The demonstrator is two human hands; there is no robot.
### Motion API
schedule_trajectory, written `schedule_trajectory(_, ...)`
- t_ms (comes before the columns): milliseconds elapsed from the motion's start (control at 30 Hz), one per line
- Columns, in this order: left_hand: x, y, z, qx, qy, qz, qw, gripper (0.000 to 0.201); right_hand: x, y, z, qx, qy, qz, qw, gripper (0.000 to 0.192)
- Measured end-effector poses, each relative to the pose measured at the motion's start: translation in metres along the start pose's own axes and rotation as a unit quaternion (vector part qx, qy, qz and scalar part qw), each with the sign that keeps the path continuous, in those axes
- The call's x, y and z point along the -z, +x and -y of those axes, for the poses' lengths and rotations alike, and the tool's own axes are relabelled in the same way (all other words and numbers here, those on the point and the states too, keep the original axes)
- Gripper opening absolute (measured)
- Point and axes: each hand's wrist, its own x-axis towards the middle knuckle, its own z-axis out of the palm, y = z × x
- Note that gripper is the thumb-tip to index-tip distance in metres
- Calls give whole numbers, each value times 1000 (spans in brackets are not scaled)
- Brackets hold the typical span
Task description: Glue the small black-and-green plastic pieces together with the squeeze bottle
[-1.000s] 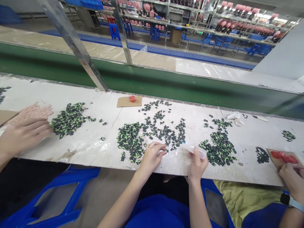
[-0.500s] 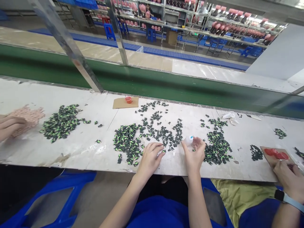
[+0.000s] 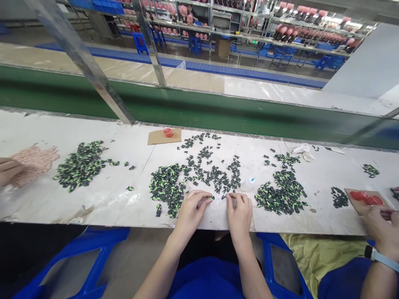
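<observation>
My left hand (image 3: 192,207) is closed in a pinch over the table's near part, with a small black-and-green piece (image 3: 212,197) at its fingertips. Facing it, my right hand (image 3: 240,212) pinches a small black piece (image 3: 223,197). A short gap separates the two pieces. Just beyond my right hand lies a white bottle with a blue tip (image 3: 248,184). Loose black pieces (image 3: 215,176) are scattered in front of both hands. One heap of black-and-green pieces (image 3: 167,187) lies left of my left hand, and another heap (image 3: 282,193) is right of my right hand.
A red cup (image 3: 167,132) stands on cardboard (image 3: 155,138) at the back. Another black-and-green heap (image 3: 80,164) and pink pieces (image 3: 37,162) lie left, beside another person's hand (image 3: 9,170). At right, a co-worker's hand (image 3: 382,228) is near red cups (image 3: 358,195). A metal post (image 3: 106,91) rises behind.
My right hand has come away from the white bottle and moved left toward my left hand, now pinching a black piece. My left hand stays nearly in place.
</observation>
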Motion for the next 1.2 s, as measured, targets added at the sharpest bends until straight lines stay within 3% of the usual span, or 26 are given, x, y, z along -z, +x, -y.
schedule_trajectory(133,-2,-1,-3,4,-11,0,1000,13,8,0,2,-29,71,22,997,33)
schedule_trajectory(333,-11,-2,-8,-9,-17,14,1000,16,23,-4,15,-81,235,129,960,22)
schedule_trajectory(733,-7,-2,-12,-46,-8,39,998,20,26,-2,20,-80,288,168,939,19)
schedule_trajectory(867,-6,-2,-15,-74,20,41,996,19,26,-4,18,-95,341,178,918,17)
schedule_trajectory(1067,-5,0,-22,-136,63,36,988,23,20,-7,11,-119,405,141,895,12)
schedule_trajectory(1200,-5,-1,-21,-137,76,51,986,25,16,-6,5,-161,436,148,873,19)
